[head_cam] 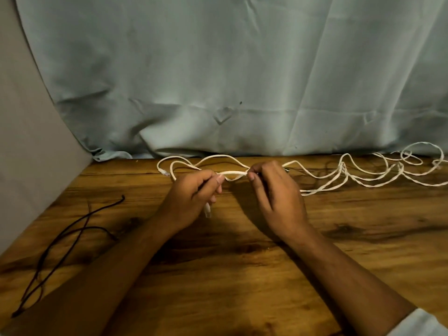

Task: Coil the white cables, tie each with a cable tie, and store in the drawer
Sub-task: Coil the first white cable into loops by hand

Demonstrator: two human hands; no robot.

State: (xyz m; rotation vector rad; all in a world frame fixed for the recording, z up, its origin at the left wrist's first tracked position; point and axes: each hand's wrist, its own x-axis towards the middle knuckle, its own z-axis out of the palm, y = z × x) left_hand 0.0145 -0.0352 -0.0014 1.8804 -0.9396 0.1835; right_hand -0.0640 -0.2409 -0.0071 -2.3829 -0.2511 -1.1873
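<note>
Fingers (219, 179) of left hand (191, 202) and right hand (274, 197) pinch the cable (235, 173) between them above a wooden worktop (242, 275); curtain (218, 69) at twelve o'clock, cord (101, 207) at eight.

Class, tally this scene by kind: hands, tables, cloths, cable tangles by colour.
Bare hands: 2, left hand, right hand
Brown wooden table: 1
Pale blue hanging cloth: 1
White cable tangle: 1
Thin dark cord tangle: 1
Total: 6

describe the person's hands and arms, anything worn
The left hand and right hand are bare, no gloves, rings or watch visible. Both forearms are uncovered. A pale sleeve shows on the right arm near the elbow; no left sleeve in view.
</note>
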